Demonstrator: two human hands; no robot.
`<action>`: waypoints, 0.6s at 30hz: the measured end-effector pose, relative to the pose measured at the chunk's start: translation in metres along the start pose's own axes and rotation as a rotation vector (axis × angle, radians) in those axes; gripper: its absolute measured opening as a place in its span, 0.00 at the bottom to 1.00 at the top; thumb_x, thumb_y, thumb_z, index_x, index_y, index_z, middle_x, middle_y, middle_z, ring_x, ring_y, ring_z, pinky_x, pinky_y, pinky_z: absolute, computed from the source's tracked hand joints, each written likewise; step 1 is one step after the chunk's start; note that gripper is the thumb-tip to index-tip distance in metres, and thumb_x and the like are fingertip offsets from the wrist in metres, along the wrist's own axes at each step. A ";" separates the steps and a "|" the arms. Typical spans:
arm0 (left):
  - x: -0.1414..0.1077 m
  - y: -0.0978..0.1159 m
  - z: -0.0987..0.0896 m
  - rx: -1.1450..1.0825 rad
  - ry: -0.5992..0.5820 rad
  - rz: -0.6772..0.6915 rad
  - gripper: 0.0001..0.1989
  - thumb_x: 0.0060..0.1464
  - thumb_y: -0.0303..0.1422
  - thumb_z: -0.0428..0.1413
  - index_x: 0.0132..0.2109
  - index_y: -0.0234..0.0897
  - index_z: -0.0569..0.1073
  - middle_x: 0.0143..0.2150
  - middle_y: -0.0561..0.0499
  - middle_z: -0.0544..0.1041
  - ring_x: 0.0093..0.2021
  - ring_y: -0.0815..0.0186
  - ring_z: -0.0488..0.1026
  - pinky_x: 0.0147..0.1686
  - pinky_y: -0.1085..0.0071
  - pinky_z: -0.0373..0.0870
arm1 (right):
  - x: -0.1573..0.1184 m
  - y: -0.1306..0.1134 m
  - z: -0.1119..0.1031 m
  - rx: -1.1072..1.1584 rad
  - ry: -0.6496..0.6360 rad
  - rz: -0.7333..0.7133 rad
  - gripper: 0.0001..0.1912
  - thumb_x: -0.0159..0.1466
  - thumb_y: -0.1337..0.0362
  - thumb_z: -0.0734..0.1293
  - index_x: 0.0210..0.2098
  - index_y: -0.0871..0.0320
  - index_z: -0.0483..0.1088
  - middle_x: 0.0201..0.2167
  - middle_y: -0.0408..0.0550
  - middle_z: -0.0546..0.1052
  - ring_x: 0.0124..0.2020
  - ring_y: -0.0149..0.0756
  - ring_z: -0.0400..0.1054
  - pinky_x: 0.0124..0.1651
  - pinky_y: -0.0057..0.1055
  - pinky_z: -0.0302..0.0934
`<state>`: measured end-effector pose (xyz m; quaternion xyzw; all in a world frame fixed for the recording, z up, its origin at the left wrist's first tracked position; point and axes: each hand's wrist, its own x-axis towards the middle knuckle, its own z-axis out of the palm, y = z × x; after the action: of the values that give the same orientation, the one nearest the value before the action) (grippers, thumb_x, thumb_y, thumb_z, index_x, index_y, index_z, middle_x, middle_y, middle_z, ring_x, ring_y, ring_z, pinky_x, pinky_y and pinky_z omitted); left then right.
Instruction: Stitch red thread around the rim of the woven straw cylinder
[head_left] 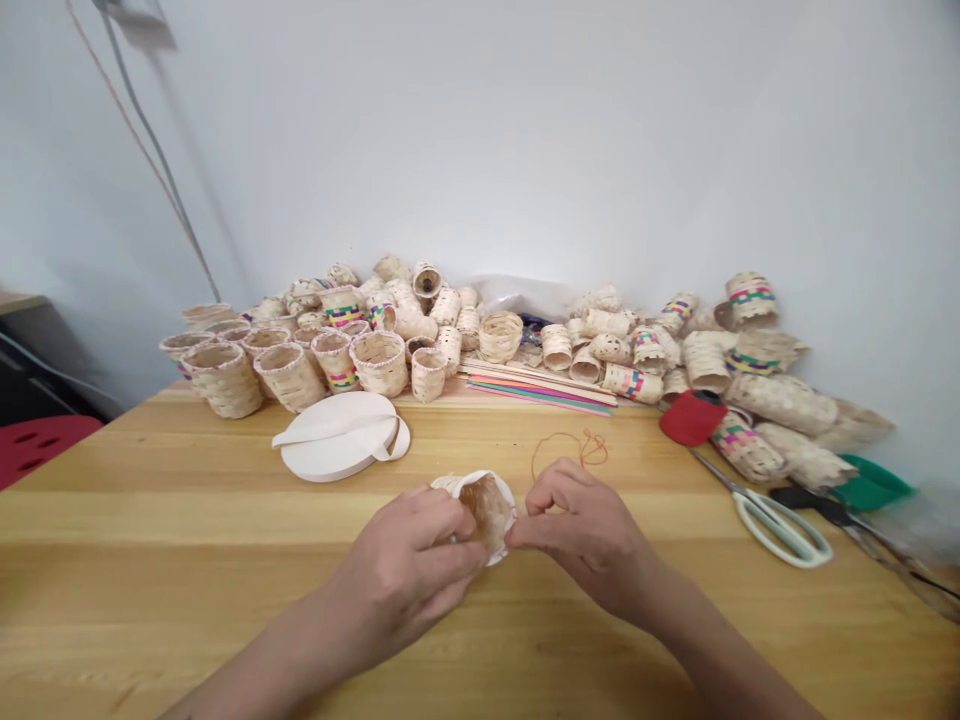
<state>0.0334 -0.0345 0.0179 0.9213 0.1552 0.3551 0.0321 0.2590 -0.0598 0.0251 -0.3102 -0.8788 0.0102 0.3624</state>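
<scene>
Standing at the far left of the tabletop (pixel 150 560) are finished-looking woven cups (pixel 223 380), and nearer to us lies a flat white roll of tape (pixel 337 440). Next, near the middle, comes the left hand (pixel 412 560), whose grip is closed around the left side of a small woven basket (pixel 491 505). This basket lies tilted, its mouth turned toward the near right, and white binding goes along its rim. I judge it is very light, rather stiff but thin, so its wall could bend or crack under a strong squeeze; it should be held gently around the body, close to the rim. At the right edge of this rim is the right hand (pixel 589 530), its grip narrow, with the fingertips together; whether they pinch something, I cannot tell. Just beyond it lies an orange thread (pixel 592 447), and farther right, scissors (pixel 780 525).
</scene>
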 end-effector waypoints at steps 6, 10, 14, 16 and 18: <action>0.003 0.002 -0.002 0.030 -0.015 0.000 0.09 0.56 0.22 0.51 0.32 0.37 0.73 0.30 0.51 0.71 0.29 0.69 0.62 0.29 0.71 0.56 | -0.001 0.001 0.000 -0.014 -0.003 0.001 0.13 0.67 0.74 0.58 0.35 0.54 0.72 0.30 0.44 0.70 0.31 0.32 0.60 0.33 0.30 0.52; 0.002 0.002 -0.002 0.025 0.000 0.008 0.09 0.56 0.22 0.51 0.31 0.36 0.73 0.29 0.51 0.71 0.28 0.69 0.61 0.28 0.71 0.55 | -0.002 0.000 0.002 -0.020 -0.019 0.008 0.14 0.67 0.73 0.58 0.34 0.54 0.72 0.29 0.44 0.70 0.31 0.32 0.60 0.32 0.30 0.52; 0.002 0.001 -0.001 0.009 -0.003 0.008 0.09 0.55 0.22 0.52 0.32 0.36 0.74 0.29 0.51 0.71 0.28 0.69 0.61 0.28 0.71 0.54 | -0.001 0.000 0.003 -0.009 -0.028 0.004 0.14 0.68 0.73 0.58 0.34 0.55 0.72 0.29 0.44 0.70 0.31 0.32 0.59 0.32 0.29 0.51; 0.002 0.001 -0.001 0.005 -0.001 0.010 0.08 0.55 0.22 0.52 0.32 0.36 0.74 0.29 0.51 0.71 0.29 0.69 0.61 0.29 0.71 0.54 | -0.001 0.000 0.003 -0.004 -0.039 0.007 0.14 0.68 0.73 0.58 0.34 0.55 0.72 0.29 0.44 0.70 0.31 0.32 0.59 0.32 0.29 0.51; 0.002 0.001 0.000 -0.004 -0.006 0.012 0.08 0.55 0.22 0.52 0.32 0.36 0.74 0.30 0.51 0.71 0.29 0.69 0.62 0.29 0.71 0.55 | 0.000 0.000 0.003 0.007 -0.057 0.018 0.14 0.68 0.73 0.58 0.33 0.56 0.72 0.30 0.44 0.70 0.32 0.32 0.59 0.32 0.29 0.51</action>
<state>0.0347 -0.0347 0.0196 0.9231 0.1489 0.3530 0.0325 0.2568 -0.0595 0.0227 -0.3164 -0.8859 0.0254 0.3383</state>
